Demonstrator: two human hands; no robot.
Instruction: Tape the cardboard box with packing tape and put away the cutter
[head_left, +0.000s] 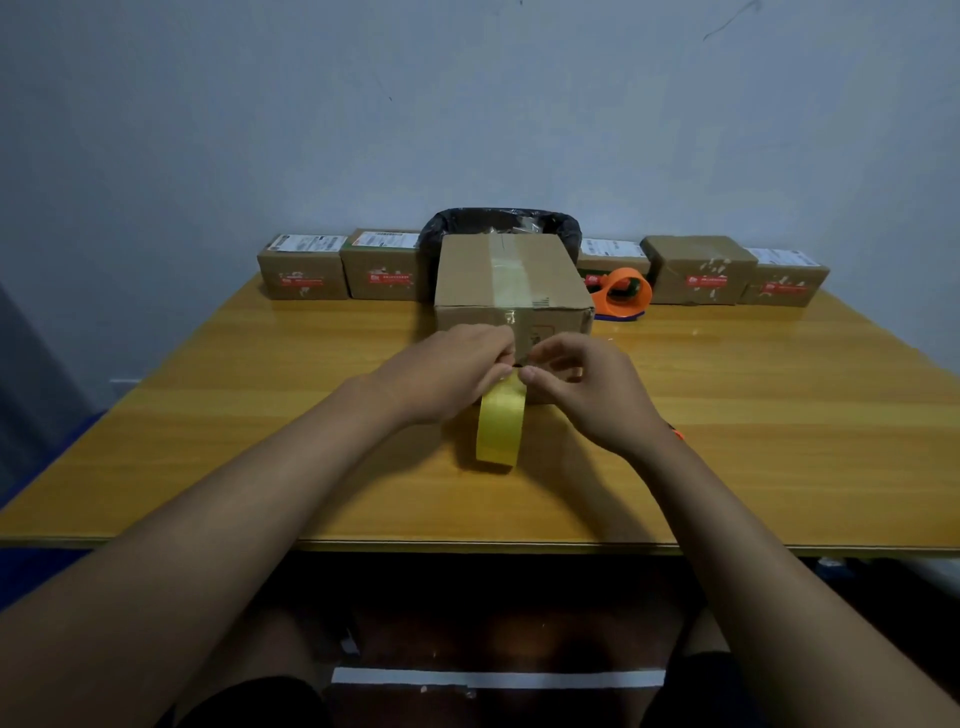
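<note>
Cardboard box sits mid-tabletop, toward the far edge. Both hands, left and right, pinch the yellow tape at its near face; keep it taut and press flat before cutting.

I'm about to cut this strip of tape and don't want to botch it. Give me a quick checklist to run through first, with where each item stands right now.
1. Tape runs along the top of the cardboard box and down its front: ok.
2. Both hands on the tape: ok; left hand and right hand pinch it in front of the box.
3. Tape roll hangs from the strip, near the table: ok.
4. Cutter in hand: cannot tell; something dark shows between the fingertips.
5. Orange dispenser clear of the work: ok, beside the box at the right.
6. Tape pressed flat on the front face: cannot tell, hands hide it.
</note>
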